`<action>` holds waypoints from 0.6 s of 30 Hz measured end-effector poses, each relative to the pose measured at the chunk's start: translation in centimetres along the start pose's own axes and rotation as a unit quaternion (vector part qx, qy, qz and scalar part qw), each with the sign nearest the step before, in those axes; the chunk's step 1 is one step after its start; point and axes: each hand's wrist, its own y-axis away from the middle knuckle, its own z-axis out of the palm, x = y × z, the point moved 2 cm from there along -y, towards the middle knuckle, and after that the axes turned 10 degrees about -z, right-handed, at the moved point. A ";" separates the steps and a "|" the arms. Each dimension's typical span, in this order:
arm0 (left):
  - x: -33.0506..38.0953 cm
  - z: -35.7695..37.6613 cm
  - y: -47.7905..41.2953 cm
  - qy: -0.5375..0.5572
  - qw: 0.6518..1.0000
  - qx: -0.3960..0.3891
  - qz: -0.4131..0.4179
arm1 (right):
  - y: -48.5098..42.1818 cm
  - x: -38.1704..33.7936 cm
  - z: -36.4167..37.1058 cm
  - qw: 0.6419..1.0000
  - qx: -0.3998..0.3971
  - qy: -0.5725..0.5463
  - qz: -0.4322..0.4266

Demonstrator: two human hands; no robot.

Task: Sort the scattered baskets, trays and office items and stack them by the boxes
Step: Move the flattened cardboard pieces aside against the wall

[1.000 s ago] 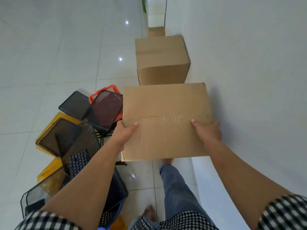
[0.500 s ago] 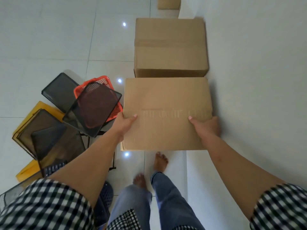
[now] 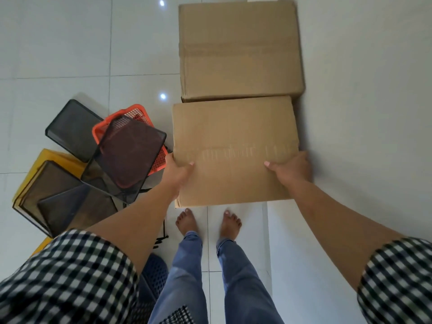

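White tiled floor (image 3: pixel 70 54), far cardboard box (image 3: pixel 240 50), heaped mesh trays (image 3: pixel 67 127), yellow basket (image 3: pixel 48 157)

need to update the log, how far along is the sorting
Done: far box sits by the wall. In hand: left grip and right grip hold the near box just before it. Left: mesh trays, orange basket and yellow tray lie jumbled, nothing stacked.

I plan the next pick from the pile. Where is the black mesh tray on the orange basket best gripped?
Pinch the thin rim on its edge nearest the cardboard box, coming from that side. The black mesh tray lies tilted on top of the orange basket, so that edge seems free and raised.
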 end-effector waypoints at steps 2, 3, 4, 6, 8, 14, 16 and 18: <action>0.2 -0.1 0.0 -0.010 1.000 0.004 0.009 | 0.4 -0.1 -0.1 1.000 0.002 -0.002 0.016; 0.3 -0.1 0.0 -0.015 1.000 0.003 0.013 | 0.6 -0.1 -0.2 1.000 0.004 -0.005 0.023; 0.5 0.0 -0.1 -0.017 1.000 -0.001 0.014 | 0.6 -0.1 -0.3 1.000 0.009 -0.007 0.028; 1.0 0.3 -0.2 -0.018 1.000 -0.007 0.013 | 0.3 -0.4 -0.6 0.999 0.021 -0.006 0.030; 1.3 1.0 -0.3 -0.027 1.000 -0.011 0.011 | -0.3 -0.7 -0.8 0.999 0.026 0.012 0.031; 1.9 2.0 -0.3 -0.091 0.995 -0.026 -0.018 | -0.3 -1.6 -0.6 0.991 0.010 0.129 0.018; 2.1 1.8 -0.2 -0.114 0.993 -0.032 -0.025 | 0.4 -2.3 -0.3 0.987 0.018 0.158 -0.006; 2.3 1.4 0.0 -0.164 0.986 -0.028 -0.024 | 1.4 -3.1 0.1 0.981 0.025 0.189 -0.026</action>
